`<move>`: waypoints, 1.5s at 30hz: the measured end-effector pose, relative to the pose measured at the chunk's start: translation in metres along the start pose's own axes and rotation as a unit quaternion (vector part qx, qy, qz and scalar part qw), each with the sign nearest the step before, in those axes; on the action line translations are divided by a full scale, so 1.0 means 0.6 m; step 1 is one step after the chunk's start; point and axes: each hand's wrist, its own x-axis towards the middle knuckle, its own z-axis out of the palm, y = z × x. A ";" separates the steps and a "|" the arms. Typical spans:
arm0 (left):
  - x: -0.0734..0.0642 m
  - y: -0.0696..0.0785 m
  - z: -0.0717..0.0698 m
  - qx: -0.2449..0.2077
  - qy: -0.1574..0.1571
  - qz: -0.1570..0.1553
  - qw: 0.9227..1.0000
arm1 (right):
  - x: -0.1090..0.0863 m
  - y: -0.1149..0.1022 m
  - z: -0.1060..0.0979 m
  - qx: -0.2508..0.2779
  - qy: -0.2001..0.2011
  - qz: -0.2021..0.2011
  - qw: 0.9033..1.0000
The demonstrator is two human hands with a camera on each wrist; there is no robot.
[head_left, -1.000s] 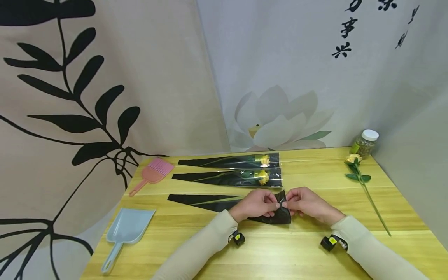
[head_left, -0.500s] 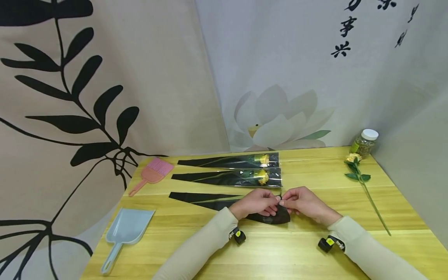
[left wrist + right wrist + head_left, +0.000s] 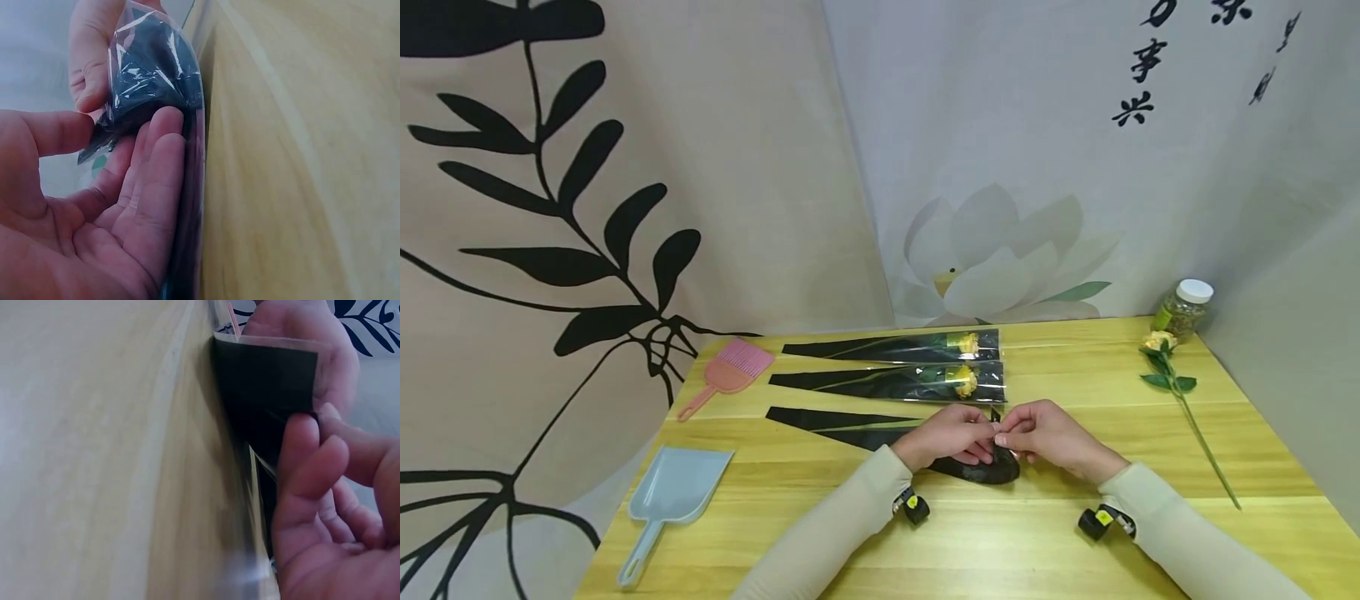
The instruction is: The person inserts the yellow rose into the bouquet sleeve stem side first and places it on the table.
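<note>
On the table (image 3: pixel 1000 542), where's the black flower sleeve (image 3: pixel 857 437)?

Just in front of two wrapped yellow roses (image 3: pixel 925 375).

Grip?

Left hand (image 3: pixel 951 435) and right hand (image 3: pixel 1052 437) both pinch its wide end, close together.

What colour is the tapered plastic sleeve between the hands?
Black sleeve, clear edge; best in right wrist view.

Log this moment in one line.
left hand: pinches black wrapper's wide end; right hand: pinches same end; two wrapped roses: behind; loose rose: right
</note>
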 end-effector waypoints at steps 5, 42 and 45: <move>0.001 0.002 0.001 -0.003 0.005 -0.003 1.000 | -0.002 0.010 -0.004 0.011 0.006 -0.001 1.000; 0.001 0.005 0.001 0.007 0.109 0.021 0.994 | 0.004 -0.003 -0.016 -0.036 0.002 0.035 0.999; 0.003 0.005 0.003 0.011 0.121 0.028 0.992 | 0.004 -0.005 -0.017 -0.033 0.000 0.035 0.999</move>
